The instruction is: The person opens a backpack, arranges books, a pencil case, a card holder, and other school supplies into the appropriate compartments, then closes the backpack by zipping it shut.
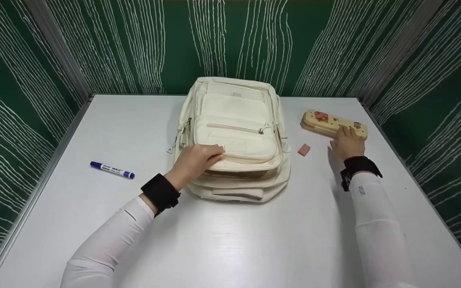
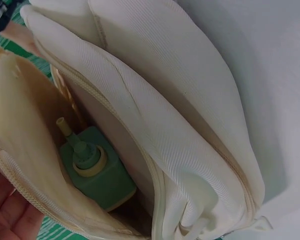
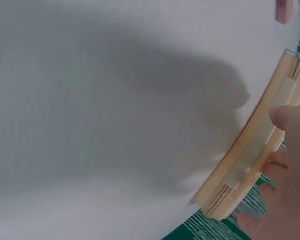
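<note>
A cream backpack (image 1: pixel 230 136) lies at the middle of the table. My left hand (image 1: pixel 198 160) grips the edge of its front pocket, holding it apart from the body. Inside that opening, the left wrist view shows a green pump bottle (image 2: pixel 97 167). Over at the right, a yellow pencil case (image 1: pixel 322 124) with printed pictures lies near the back. My right hand (image 1: pixel 348 144) holds its right part, fingers across the top. The right wrist view shows the thumb against the zipped side of the case (image 3: pixel 255 135).
A small pink eraser (image 1: pixel 304 150) lies between the backpack and the pencil case. A blue-capped marker (image 1: pixel 112 170) is on the left of the white table (image 1: pixel 230 248). Green walls (image 1: pixel 254 40) with white lines stand behind and at both sides.
</note>
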A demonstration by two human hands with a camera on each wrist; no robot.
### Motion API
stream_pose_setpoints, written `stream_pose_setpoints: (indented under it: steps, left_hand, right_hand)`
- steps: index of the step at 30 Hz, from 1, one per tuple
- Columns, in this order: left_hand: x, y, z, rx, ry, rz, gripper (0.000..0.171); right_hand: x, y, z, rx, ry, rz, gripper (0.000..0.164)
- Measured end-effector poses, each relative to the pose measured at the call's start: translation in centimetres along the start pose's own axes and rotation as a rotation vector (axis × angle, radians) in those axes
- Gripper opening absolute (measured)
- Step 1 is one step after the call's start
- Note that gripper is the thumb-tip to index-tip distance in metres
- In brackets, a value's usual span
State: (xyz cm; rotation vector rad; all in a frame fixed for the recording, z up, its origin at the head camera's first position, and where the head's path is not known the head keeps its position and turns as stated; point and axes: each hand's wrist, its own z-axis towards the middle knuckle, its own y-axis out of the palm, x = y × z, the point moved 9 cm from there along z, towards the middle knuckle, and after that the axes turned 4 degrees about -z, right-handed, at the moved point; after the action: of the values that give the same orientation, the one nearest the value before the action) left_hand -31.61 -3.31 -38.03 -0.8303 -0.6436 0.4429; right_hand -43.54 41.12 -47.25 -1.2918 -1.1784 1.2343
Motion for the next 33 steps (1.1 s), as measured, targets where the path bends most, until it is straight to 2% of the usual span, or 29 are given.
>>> stream_pose_setpoints:
  steps: [5, 13, 19, 21, 24, 28, 30, 31, 33]
  left_hand:
    - [0.1, -0.2, 0.2, -0.007, -0.005, -0.013, 0.014]
    - [0.1, -0.1, 0.1, -0.008, -0.007, -0.004, 0.015]
    - [0.0, 0.1, 0.1, -0.013, -0.014, -0.007, 0.016]
    - [0.0, 0.1, 0.0, -0.017, -0.021, -0.008, 0.016]
    - [0.0, 0.2, 0.0, -0.018, -0.016, -0.005, 0.017]
    - [0.2, 0.2, -0.1, -0.02, -0.003, -0.004, 0.018]
    - [0.2, 0.1, -0.1, -0.019, -0.001, -0.008, 0.019]
    - [0.3, 0.1, -0.1, -0.017, -0.001, -0.01, 0.018]
    - [0.3, 0.0, 0.0, -0.012, 0.0, -0.014, 0.018]
  right_hand:
    - [-0.9, -1.2, -0.7, 0.055, -0.048, -0.041, 0.057]
    - [-3.2, -2.3, -2.4, -0.006, -0.084, -0.124, 0.048]
    - [-5.2, -3.3, -3.8, 0.063, -0.164, -0.124, 0.024]
    - [-5.3, -3.4, -4.3, 0.087, -0.186, -0.102, 0.022]
    - [-4.5, -3.5, -4.7, 0.099, -0.155, -0.031, 0.033]
    - [-2.0, -2.8, -4.9, 0.042, -0.05, 0.067, 0.077]
    - [-1.0, -2.2, -4.9, -0.009, -0.014, 0.097, 0.093]
    - [-0.5, -1.8, -5.0, -0.034, -0.001, 0.108, 0.098]
    - [0.1, -1.2, -5.1, -0.075, 0.013, 0.127, 0.097]
